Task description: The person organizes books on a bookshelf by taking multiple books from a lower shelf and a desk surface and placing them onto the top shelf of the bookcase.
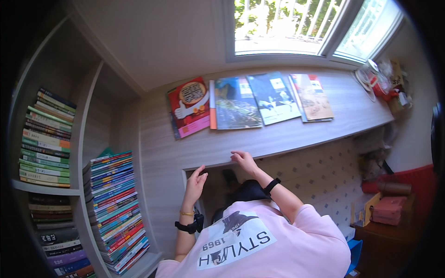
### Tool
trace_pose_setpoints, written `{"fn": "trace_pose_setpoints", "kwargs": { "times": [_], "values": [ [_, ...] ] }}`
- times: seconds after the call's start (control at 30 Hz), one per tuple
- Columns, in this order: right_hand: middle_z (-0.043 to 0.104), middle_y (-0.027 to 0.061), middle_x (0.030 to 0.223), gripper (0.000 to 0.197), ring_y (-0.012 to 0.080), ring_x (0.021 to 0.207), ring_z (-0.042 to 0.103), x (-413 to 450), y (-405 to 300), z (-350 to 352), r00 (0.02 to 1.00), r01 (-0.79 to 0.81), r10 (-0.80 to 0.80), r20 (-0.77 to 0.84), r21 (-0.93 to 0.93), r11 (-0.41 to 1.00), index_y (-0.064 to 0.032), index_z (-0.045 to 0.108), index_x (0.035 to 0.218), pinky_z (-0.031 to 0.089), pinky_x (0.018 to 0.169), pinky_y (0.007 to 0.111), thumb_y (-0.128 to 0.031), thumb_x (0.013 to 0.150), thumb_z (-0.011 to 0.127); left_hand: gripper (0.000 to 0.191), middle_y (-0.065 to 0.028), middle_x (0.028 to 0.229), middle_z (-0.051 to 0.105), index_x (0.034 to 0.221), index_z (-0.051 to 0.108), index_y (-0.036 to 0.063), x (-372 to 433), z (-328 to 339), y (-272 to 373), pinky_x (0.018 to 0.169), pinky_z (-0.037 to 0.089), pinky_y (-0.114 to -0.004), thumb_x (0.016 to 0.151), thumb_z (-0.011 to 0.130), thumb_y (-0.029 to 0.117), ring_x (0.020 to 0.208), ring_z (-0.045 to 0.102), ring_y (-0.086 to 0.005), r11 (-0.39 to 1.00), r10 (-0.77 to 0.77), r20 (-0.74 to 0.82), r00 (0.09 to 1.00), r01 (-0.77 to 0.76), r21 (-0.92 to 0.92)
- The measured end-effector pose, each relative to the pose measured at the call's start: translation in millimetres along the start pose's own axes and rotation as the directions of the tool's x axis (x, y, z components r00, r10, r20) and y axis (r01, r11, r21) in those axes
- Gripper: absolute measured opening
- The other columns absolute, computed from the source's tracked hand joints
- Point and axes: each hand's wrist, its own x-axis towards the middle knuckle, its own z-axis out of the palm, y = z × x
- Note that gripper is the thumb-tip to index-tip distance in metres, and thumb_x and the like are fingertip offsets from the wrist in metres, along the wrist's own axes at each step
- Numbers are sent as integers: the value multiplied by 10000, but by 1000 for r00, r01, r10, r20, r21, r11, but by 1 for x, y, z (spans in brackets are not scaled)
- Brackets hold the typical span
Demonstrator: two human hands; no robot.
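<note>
My left hand (195, 186) is raised at the front edge of the desk (156, 149), holding nothing, its thumb and fingers a little apart. To its right, my right hand (245, 162) hovers by the same edge with loosely bent fingers and an empty palm. Beyond both hands, softcover books lie in a row along the desk: a red book with a thumbs-up picture (189, 107), a book with a landscape cover (236, 104), a light-blue book (274, 99), and a sandy-coloured book (314, 99). Other books partly show beneath or beside some of these.
Left of the desk, a tall stack of books (116, 208) fills a shelf compartment. Further left, a bookcase (81, 139) holds more stacked books (47, 139). A window (285, 27) is behind the desk. Assorted items (382, 83) crowd its right end. A pink box (388, 210) sits lower right.
</note>
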Motion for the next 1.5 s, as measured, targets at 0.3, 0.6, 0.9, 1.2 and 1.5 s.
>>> {"fn": "trace_pose_setpoints", "kwargs": {
  "times": [0.3, 0.6, 0.9, 1.2, 1.5],
  "values": [
    [678, 149, 961, 302, 200, 916, 651, -29, -4, -87, 973, 69, -63, -223, 17, 997, 23, 598, 1135, 492, 814, 294, -157, 929, 470, 401, -99, 1235, 552, 1301, 454, -11, 27, 54, 37, 873, 447, -252, 931, 517, 129, 1019, 577, -129, 1000, -8, 147, 989, 10, -13],
    [663, 115, 966, 360, 98, 705, 507, 34, -35, -205, 872, 100, -163, -461, -157, 982, 1, 546, 1224, 437, 666, 250, -84, 876, 500, 406, 17, 1007, 573, 1314, 461, 21, 112, 155, 57, 741, 444, -196, 928, 517, 135, 792, 509, -30, 993, -73, 125, 989, 85, -88],
    [348, 257, 1399, 448, 328, 1353, 269, 112, -29, -296, 896, 124, -232, -378, -290, 949, 13, 441, 1309, 237, 1083, 349, -98, 878, 488, 530, -111, 995, 575, 1304, 439, -26, 265, 267, -8, 798, 451, -292, 834, 592, 165, 880, 545, -185, 994, 62, -139, 988, -48, 97],
    [152, 331, 1447, 551, 380, 1391, 96, 116, -24, -311, 955, 65, -134, -266, -256, 965, -19, 357, 1376, 137, 1109, 385, -140, 866, 526, 619, -237, 1214, 472, 1285, 410, -11, 324, 308, 9, 1036, 254, -443, 747, 624, 208, 1157, 410, -393, 871, 44, -468, 882, 196, 451],
    [161, 298, 1462, 532, 335, 1400, 101, 114, -27, -318, 978, 82, -117, -174, -192, 978, 12, 348, 1370, 134, 1109, 345, -124, 879, 501, 449, -239, 1074, 576, 1133, 456, -26, 339, 287, 12, 855, 447, -392, 809, 647, 220, 1004, 574, -344, 987, 19, -239, 971, 19, 159]
  ]
}}
